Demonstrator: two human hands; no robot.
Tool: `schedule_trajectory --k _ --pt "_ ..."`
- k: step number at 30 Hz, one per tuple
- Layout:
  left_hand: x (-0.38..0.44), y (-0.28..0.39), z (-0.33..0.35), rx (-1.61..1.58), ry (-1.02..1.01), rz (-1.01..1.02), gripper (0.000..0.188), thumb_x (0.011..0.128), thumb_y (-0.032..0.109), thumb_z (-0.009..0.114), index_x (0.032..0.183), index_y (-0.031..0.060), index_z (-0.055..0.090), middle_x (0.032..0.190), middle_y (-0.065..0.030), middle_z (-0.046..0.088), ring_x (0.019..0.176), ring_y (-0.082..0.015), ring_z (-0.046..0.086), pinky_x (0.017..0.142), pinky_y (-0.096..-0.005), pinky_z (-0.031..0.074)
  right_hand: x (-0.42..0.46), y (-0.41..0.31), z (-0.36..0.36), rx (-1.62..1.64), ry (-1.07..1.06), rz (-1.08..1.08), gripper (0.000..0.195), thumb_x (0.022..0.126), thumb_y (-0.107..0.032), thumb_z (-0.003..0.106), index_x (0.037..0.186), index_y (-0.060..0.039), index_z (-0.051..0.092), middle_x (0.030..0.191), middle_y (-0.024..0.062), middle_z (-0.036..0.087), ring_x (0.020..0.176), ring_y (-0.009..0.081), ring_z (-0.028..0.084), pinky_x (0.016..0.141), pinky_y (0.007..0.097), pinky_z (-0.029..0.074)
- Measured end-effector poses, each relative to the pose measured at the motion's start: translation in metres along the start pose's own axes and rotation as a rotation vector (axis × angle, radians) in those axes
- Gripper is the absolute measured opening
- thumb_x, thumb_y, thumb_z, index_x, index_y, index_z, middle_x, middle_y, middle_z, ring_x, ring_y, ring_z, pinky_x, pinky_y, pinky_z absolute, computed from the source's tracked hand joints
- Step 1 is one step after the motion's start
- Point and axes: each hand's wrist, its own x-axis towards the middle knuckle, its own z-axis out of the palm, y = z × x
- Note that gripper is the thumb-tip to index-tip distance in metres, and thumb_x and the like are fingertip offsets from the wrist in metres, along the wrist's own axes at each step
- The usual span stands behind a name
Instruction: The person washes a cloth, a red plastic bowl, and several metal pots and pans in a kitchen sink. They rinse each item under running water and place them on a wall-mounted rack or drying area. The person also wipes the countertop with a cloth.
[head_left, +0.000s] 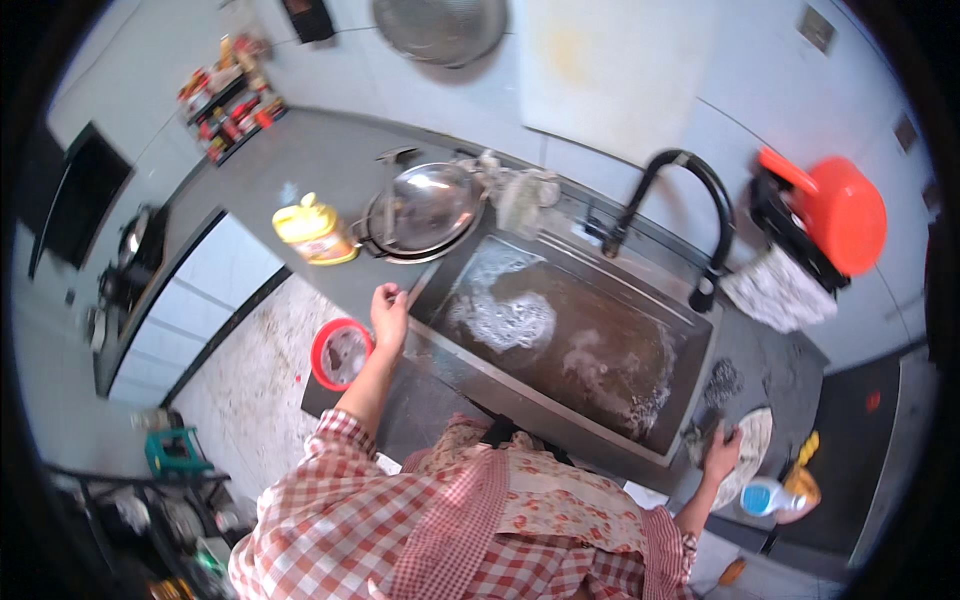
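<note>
My left hand (388, 319) is at the sink's left rim, its fingers curled and nothing visible in them. A red-rimmed basin (322, 356) holding cloudy liquid sits just left of that forearm. Before me is a rectangular sink (555, 409) of brownish water, with white foam (510, 322) mostly on its left side. On the counter to the right of the sink, my right hand (721, 454) rests against a pale patterned cloth (754, 442); blur hides whether the fingers grip anything. A steel wool scrubber (723, 382) lies just beyond this hand.
A black gooseneck faucet (724, 217) arches over the sink. Left of it stand a lidded pan (431, 202) and a yellow jug (315, 232). Toward the right are a blue-and-white bottle (765, 496), a red plastic pan-shaped item (847, 217) and a hanging cloth (784, 289).
</note>
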Motion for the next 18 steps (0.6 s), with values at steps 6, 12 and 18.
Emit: schedule_trajectory --k 6,12,18 --pt "0.034 0.02 -0.004 -0.34 0.187 -0.494 0.033 0.084 0.027 0.068 0.104 0.0082 0.049 0.082 -0.0021 0.054 0.07 -0.0137 0.054 0.054 -0.0278 0.045 -0.01 -0.033 -0.009 -0.254 -0.117 -0.033 0.051 0.082 -0.025 0.068 0.122 0.0034 0.055 0.127 0.0241 0.054 0.121 0.0384 0.049 0.101 0.0457 0.04" --pt "0.1 0.026 -0.004 0.013 0.416 -0.318 0.047 0.079 0.029 0.071 0.112 0.0028 0.051 0.093 -0.014 0.057 0.088 -0.0273 0.056 0.075 -0.038 0.047 -0.014 -0.013 0.008 0.322 -0.103 0.007 0.037 0.085 -0.005 0.061 0.12 0.0049 0.056 0.115 0.0142 0.061 0.108 0.024 0.057 0.097 0.0329 0.042" --pt "0.136 0.058 0.006 0.755 0.197 0.441 0.045 0.077 0.016 0.07 0.115 0.0022 0.05 0.108 -0.0191 0.058 0.102 -0.0367 0.056 0.089 -0.0457 0.046 -0.027 -0.004 0.025 0.418 -0.243 -0.045 0.026 0.084 -0.003 0.062 0.11 0.0004 0.058 0.097 0.0053 0.06 0.089 0.0144 0.056 0.083 0.0284 0.046"
